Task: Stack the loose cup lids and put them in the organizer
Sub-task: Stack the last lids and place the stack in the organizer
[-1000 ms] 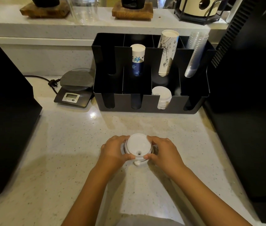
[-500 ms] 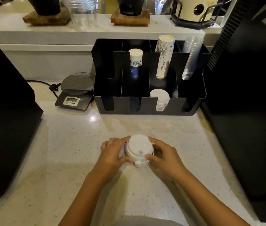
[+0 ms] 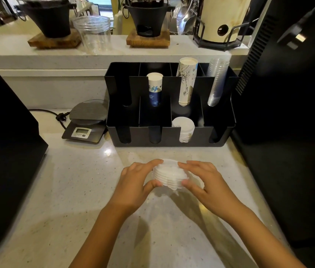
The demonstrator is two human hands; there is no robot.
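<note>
- Gripping from both sides in the head view: left hand (image 3: 133, 185) and right hand (image 3: 208, 187) are curled round a stack of white lids (image 3: 169, 176), fingers on the far rim, thumbs on the near rim.
- Stack is blurred; looks tilted and maybe lifted off the countertop (image 3: 56, 200), but contact underneath cannot be told.
- Stack sits centre of the counter, in front of the black organizer (image 3: 170, 136), apart from it, with a bare strip of counter between.
- Organizer: front row has four slotted bays; third from left holds a pile of white lids (image 3: 183, 126); the other three front bays look dark, contents not clear.
- Back row: short blue-and-white paper cups (image 3: 154, 88), taller printed paper cups (image 3: 186, 82), clear plastic cups (image 3: 216, 82) on the far right.
- Edges: big black machine (image 3: 4, 132) walls off the left, another black unit (image 3: 288, 113) walls off the right, close beside the organizer's right end.
- Open counter lies left of the hands and toward the camera.
- Digital scale (image 3: 86, 122) just left of the organizer, cord running left.
- Surface is pale speckled stone with a glare spot near the organizer's front left corner.
- Raised ledge behind carries two black stoves on wood blocks, a clear jar (image 3: 94, 33) and a cream canister in a wire stand.
</note>
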